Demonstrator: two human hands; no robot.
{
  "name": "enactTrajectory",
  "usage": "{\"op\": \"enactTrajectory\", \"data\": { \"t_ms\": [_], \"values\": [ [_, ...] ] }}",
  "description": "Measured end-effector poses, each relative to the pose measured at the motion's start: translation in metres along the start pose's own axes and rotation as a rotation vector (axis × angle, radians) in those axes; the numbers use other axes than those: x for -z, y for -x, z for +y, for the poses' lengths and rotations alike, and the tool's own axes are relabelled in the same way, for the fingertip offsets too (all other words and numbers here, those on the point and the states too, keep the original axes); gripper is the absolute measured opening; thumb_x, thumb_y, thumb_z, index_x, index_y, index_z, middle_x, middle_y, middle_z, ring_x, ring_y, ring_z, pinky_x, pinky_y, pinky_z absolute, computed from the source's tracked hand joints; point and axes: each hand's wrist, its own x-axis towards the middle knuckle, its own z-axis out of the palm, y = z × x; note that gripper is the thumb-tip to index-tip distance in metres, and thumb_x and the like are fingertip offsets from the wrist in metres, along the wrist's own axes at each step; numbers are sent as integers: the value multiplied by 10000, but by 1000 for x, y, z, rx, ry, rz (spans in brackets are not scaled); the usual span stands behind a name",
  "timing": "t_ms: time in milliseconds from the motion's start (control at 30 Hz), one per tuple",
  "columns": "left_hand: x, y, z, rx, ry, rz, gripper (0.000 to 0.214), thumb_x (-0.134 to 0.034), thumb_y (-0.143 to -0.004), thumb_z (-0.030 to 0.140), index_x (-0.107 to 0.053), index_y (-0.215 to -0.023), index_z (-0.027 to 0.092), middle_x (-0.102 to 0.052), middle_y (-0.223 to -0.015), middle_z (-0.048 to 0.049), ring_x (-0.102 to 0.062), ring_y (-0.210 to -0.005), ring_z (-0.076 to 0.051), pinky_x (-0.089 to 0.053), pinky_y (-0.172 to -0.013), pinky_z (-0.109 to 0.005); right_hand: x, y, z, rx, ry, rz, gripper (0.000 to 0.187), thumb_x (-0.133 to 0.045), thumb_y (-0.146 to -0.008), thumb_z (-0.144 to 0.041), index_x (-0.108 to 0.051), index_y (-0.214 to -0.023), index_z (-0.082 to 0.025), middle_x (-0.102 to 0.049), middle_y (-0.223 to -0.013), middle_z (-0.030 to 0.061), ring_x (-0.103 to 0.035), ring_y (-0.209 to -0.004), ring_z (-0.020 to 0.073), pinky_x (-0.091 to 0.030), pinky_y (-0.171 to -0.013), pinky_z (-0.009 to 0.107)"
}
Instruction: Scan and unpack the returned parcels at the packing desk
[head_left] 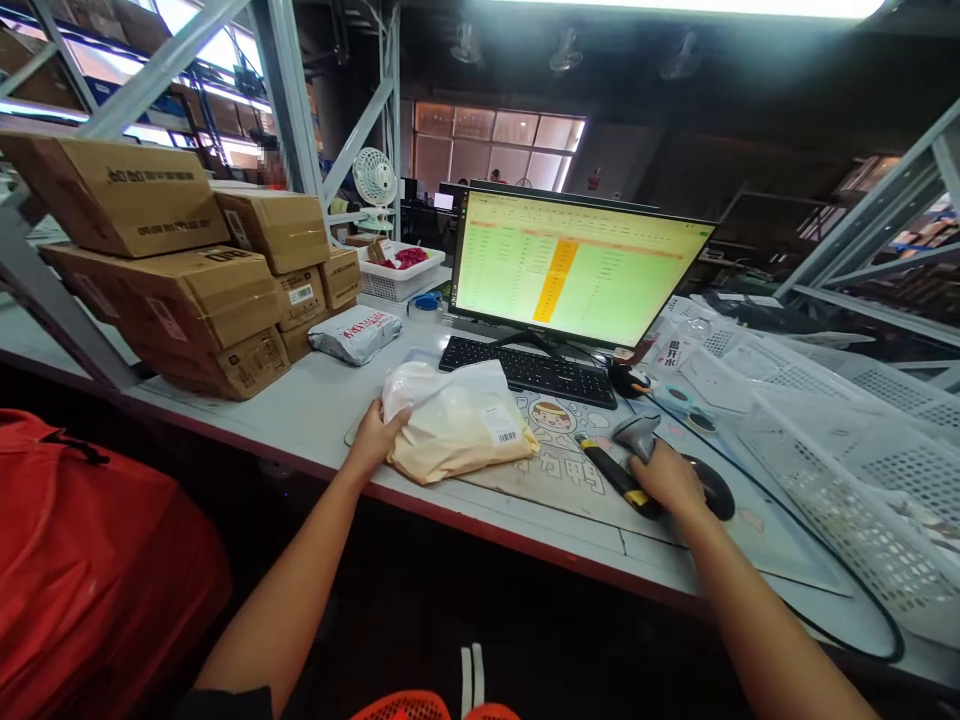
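Observation:
My left hand (375, 440) grips the left edge of a soft white and yellowish plastic mailer bag (450, 420), thumb on top. A barcode label (502, 424) faces up on the bag's right side. The bag rests on the desk mat near the front edge. My right hand (670, 475) is closed around a grey barcode scanner (636, 434), whose head points left toward the bag. Just left of that hand lies a yellow and black utility knife (609, 468). A black rounded object (712, 488) is partly hidden behind the right hand.
Behind the bag stand a keyboard (555, 378) and a lit monitor (570, 270). Cardboard boxes (165, 300) are stacked at left, near a grey-white parcel (355, 334). White plastic baskets (847, 490) crowd the right. A black cable (787, 508) loops over there. A red bag (97, 570) sits lower left.

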Motion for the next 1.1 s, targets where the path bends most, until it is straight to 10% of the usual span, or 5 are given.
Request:
{"op": "enactTrajectory", "data": {
  "t_ms": [167, 333, 667, 933, 1100],
  "values": [
    [-1, 2, 3, 21, -15, 19, 559, -790, -777, 507, -650, -1191, 160, -747, -1176, -135, -708, -1088, -305, -562, -963, -407, 10, -2, -28, 77, -2, 250, 559, -448, -1028, -355, -516, -1458, -5, -611, -1373, 287, -592, -1286, 423, -476, -1053, 508],
    [1, 2, 4, 42, -13, 39, 543, -790, -759, 492, -652, -1163, 157, -750, -1128, -127, -717, -1016, -290, -579, -896, -391, 11, -35, -93, 350, -160, -32, 573, -560, -991, -293, -517, -1544, -150, -661, -1380, 194, -612, -1299, 346, -472, -1095, 435],
    [1, 3, 3, 4, 73, -23, 576, -815, -734, 529, -654, -1150, 165, -758, -1132, -126, -724, -1042, -291, -601, -906, -385, 21, -62, -137, 314, -364, -52, 567, -714, -909, -329, -635, -1438, -142, -623, -1428, 220, -541, -1387, 377, -423, -1168, 484],
    [6, 12, 16, -58, 263, -21, 799, -902, -576, 618, -675, -1213, 191, -750, -1241, -132, -700, -1192, -326, -570, -1074, -431, 24, 28, -168, 775, -1026, -623, 510, -728, -851, -593, -730, -1180, -203, -764, -1188, 84, -717, -1070, 264, -612, -918, 375],
    [20, 35, 43, 253, 151, -215, 612, -900, -390, 650, -749, -870, 301, -820, -909, -25, -715, -1113, -452, -618, -930, -606, 18, 107, -116, 713, -1200, -461, 357, -855, -687, -515, -742, -976, -339, -764, -987, -153, -701, -1038, 229, -590, -970, 384]
  ]
}}
